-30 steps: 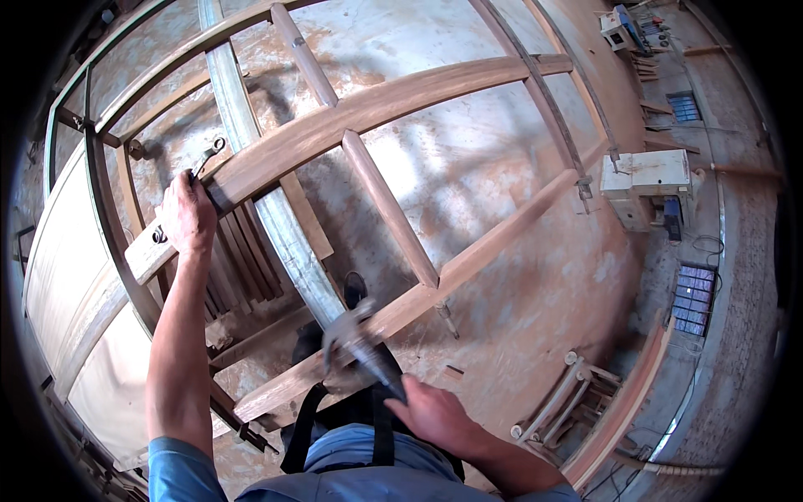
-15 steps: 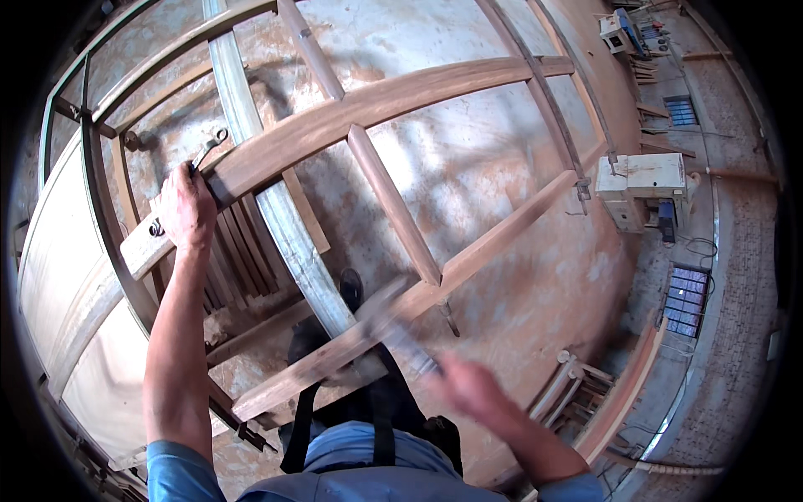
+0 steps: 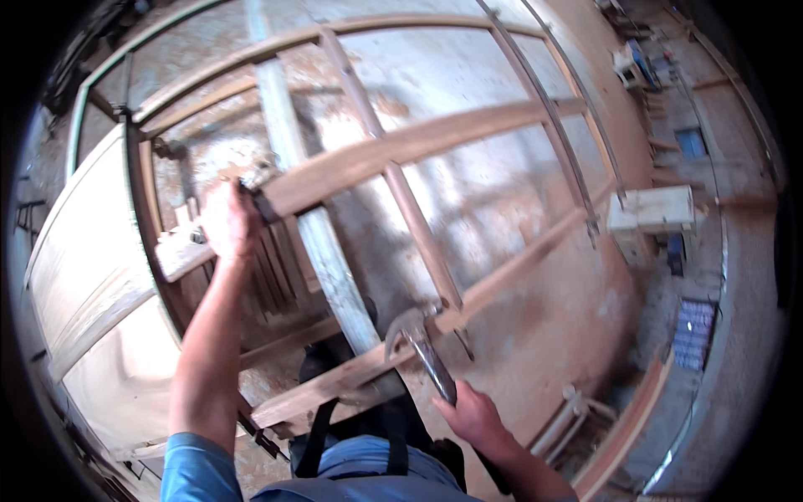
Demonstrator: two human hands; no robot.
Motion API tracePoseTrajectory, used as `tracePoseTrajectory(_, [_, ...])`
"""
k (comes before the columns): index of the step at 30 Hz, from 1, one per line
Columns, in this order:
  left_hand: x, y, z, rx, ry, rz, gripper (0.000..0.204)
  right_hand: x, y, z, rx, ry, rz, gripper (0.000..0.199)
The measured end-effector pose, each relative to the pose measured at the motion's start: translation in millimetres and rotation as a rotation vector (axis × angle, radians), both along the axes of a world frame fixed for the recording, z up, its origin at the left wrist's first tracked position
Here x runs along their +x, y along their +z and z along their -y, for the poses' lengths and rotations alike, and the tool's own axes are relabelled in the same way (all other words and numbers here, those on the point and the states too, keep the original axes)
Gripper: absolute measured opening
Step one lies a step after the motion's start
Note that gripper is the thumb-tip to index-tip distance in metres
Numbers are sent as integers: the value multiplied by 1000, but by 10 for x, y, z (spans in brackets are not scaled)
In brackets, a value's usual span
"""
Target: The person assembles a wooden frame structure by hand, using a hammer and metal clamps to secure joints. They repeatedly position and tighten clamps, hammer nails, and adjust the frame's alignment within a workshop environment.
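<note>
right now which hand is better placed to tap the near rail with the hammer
The right hand, I'd judge: it grips the hammer, whose head shows close to the near rail. The left hand is at the middle rail, away from the hammer.

Smooth wood, hard metal, matt cloth.
The frame is smooth brown wood; the hammer has a grey metal head and a glossy shaft; the plank is paler, rougher-looking wood; the sleeve is matt blue cloth.

Claw hammer aslant above near rail of wooden frame
</note>
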State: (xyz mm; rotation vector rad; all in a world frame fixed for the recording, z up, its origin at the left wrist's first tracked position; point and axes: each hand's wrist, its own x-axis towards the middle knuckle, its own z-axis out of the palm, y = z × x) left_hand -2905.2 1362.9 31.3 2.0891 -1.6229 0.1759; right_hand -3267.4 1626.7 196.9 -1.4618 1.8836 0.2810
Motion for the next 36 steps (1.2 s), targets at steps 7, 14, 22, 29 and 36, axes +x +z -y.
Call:
tracePoseTrajectory(7, [270,100,-61,33,-97,-76,9,576,398,679,37,-49,126,44])
tracePoseTrajectory(14, [884,1203,-850,-119,65,-642,19,1038,-438,683,-237,-45,498,24])
tracePoseTrajectory(22, [1663,1190,-3072,-124,489,-962,24,2300,-661,714,-3,-111,620,37])
tracePoseTrajectory(29, [1299,1205,-3942,-42,657,-1201,27,2850,-1049,504,-116,-67,711,34])
tracePoseTrajectory(36, [533,1476,-3371,-79,404,-1648,26,2455,-505,467,-512,257,662,45])
